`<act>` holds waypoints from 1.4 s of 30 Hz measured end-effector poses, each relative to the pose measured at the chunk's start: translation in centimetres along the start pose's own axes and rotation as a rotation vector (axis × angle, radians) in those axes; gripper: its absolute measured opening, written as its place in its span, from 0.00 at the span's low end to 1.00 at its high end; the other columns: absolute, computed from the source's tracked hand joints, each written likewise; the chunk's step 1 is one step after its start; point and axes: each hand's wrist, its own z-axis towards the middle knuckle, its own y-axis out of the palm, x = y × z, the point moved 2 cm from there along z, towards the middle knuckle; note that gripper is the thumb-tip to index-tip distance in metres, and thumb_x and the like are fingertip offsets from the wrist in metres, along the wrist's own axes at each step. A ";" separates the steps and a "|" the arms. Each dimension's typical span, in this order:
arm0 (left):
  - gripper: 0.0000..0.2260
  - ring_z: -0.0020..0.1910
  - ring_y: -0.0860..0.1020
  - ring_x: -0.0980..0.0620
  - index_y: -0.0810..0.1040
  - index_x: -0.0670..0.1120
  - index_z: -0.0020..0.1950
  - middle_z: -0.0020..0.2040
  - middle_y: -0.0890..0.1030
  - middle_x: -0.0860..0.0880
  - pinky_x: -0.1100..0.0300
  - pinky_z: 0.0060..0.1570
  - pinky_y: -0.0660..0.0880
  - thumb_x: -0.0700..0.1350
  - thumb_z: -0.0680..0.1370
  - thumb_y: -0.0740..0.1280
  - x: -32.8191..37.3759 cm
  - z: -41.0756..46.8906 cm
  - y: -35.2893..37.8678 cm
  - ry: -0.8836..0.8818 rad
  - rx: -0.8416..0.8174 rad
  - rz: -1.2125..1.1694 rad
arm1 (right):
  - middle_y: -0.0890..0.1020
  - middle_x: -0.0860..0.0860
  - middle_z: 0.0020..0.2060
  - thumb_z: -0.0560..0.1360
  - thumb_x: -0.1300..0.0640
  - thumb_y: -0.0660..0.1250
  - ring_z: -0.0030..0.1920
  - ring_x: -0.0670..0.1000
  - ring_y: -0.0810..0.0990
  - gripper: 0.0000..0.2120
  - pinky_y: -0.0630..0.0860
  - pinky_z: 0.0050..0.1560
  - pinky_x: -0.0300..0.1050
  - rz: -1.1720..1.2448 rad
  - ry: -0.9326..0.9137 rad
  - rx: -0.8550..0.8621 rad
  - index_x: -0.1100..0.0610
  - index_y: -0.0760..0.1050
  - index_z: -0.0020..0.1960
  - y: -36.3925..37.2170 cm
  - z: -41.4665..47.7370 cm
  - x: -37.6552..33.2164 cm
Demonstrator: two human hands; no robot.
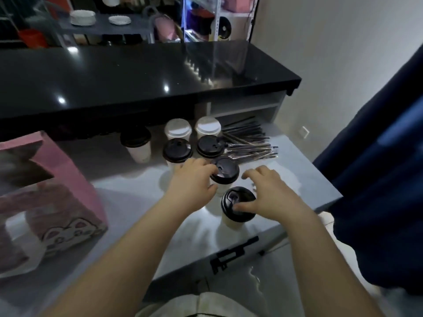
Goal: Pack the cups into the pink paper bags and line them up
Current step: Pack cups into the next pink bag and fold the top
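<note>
Several white paper cups stand on the grey table (128,202). My left hand (194,181) grips a black-lidded cup (226,171) from its left side, fingers at the lid rim and thumb on the cup wall. My right hand (270,195) holds the nearest black-lidded cup (235,202) from the right, its thumb lying on the lid and its fingers curved over the far side. Behind them stand two more black-lidded cups (177,150) (210,146), a third further left (135,140), and two white-lidded cups (178,129) (207,126). A pink paper bag (68,186) with a cat print stands at the left.
A heap of wrapped straws (247,140) lies right of the cups. A glossy black counter (137,76) overhangs the table's back. Dark blue fabric (377,179) hangs at the right. A black clip-like object (233,252) sits on the table's front edge.
</note>
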 end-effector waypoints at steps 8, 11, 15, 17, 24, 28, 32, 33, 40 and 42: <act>0.14 0.64 0.70 0.49 0.76 0.55 0.62 0.61 0.75 0.54 0.52 0.61 0.66 0.53 0.76 0.66 0.0 -0.4 3.0 -0.088 -0.035 -0.101 | 0.66 0.50 0.57 0.63 0.39 0.74 0.59 0.56 0.70 0.40 0.73 0.56 0.52 -0.009 -0.126 -0.025 0.45 0.58 0.68 4.9 0.3 0.7; 0.15 0.64 0.70 0.50 0.76 0.56 0.63 0.61 0.75 0.54 0.52 0.59 0.65 0.54 0.76 0.66 -0.9 -0.5 2.9 -0.132 -0.020 -0.101 | 0.66 0.50 0.58 0.63 0.39 0.73 0.58 0.56 0.69 0.41 0.74 0.53 0.51 -0.029 -0.160 -0.040 0.46 0.56 0.69 5.2 1.0 0.5; 0.15 0.65 0.68 0.50 0.75 0.56 0.63 0.63 0.74 0.54 0.51 0.60 0.64 0.54 0.77 0.66 -1.9 -1.2 3.0 -0.173 -0.028 -0.101 | 0.67 0.50 0.59 0.62 0.34 0.72 0.58 0.55 0.68 0.44 0.70 0.50 0.50 -0.088 -0.172 -0.041 0.49 0.56 0.69 6.0 1.7 -1.0; 0.15 0.65 0.68 0.50 0.75 0.56 0.64 0.64 0.74 0.55 0.51 0.62 0.64 0.54 0.77 0.65 -2.4 -1.6 3.0 -0.195 -0.023 -0.104 | 0.66 0.50 0.59 0.64 0.36 0.72 0.58 0.55 0.69 0.41 0.70 0.47 0.48 -0.098 -0.206 -0.028 0.51 0.58 0.68 6.5 1.9 -2.0; 0.18 0.65 0.70 0.48 0.76 0.55 0.64 0.63 0.76 0.54 0.49 0.62 0.68 0.50 0.74 0.69 -6.7 -3.4 -0.9 -0.312 0.093 -0.101 | 0.61 0.51 0.65 0.65 0.44 0.74 0.64 0.56 0.64 0.47 0.73 0.57 0.51 -0.062 -0.423 -0.060 0.49 0.51 0.75 6.5 2.5 -6.1; 0.20 0.66 0.69 0.46 0.75 0.55 0.66 0.65 0.75 0.53 0.47 0.62 0.68 0.48 0.74 0.71 -10.3 -5.5 -4.5 -0.383 0.158 -0.059 | 0.57 0.52 0.68 0.65 0.48 0.75 0.67 0.57 0.60 0.50 0.69 0.62 0.52 -0.042 -0.544 -0.025 0.49 0.49 0.78 5.7 3.1 -10.5; 0.20 0.65 0.70 0.46 0.76 0.52 0.65 0.63 0.76 0.52 0.49 0.64 0.68 0.46 0.73 0.72 -13.3 -8.2 -8.5 -0.373 0.283 -0.096 | 0.62 0.52 0.67 0.62 0.43 0.78 0.67 0.55 0.61 0.49 0.62 0.68 0.50 0.015 -0.591 0.071 0.50 0.57 0.76 4.3 4.3 -14.9; 0.20 0.64 0.71 0.47 0.76 0.51 0.65 0.62 0.77 0.52 0.52 0.65 0.67 0.45 0.73 0.72 -14.1 -9.1 -9.7 -0.353 0.322 -0.112 | 0.63 0.52 0.67 0.61 0.42 0.78 0.67 0.55 0.61 0.49 0.61 0.69 0.50 0.049 -0.581 0.101 0.51 0.59 0.75 3.7 4.8 -15.9; 0.18 0.55 0.76 0.65 0.79 0.56 0.60 0.55 0.79 0.62 0.71 0.55 0.71 0.44 0.72 0.74 -20.8 -15.5 -18.2 -0.292 0.540 -0.355 | 0.61 0.39 0.64 0.60 0.34 0.74 0.69 0.44 0.61 0.47 0.61 0.66 0.40 0.369 -0.558 0.290 0.43 0.58 0.73 -1.9 7.9 -23.4; 0.17 0.51 0.77 0.65 0.79 0.60 0.57 0.51 0.80 0.61 0.68 0.50 0.74 0.45 0.71 0.75 -23.5 -16.7 -19.3 -0.343 0.431 -0.359 | 0.63 0.36 0.60 0.59 0.33 0.72 0.67 0.42 0.64 0.45 0.64 0.65 0.41 0.473 -0.601 0.314 0.36 0.58 0.72 -3.4 7.9 -25.8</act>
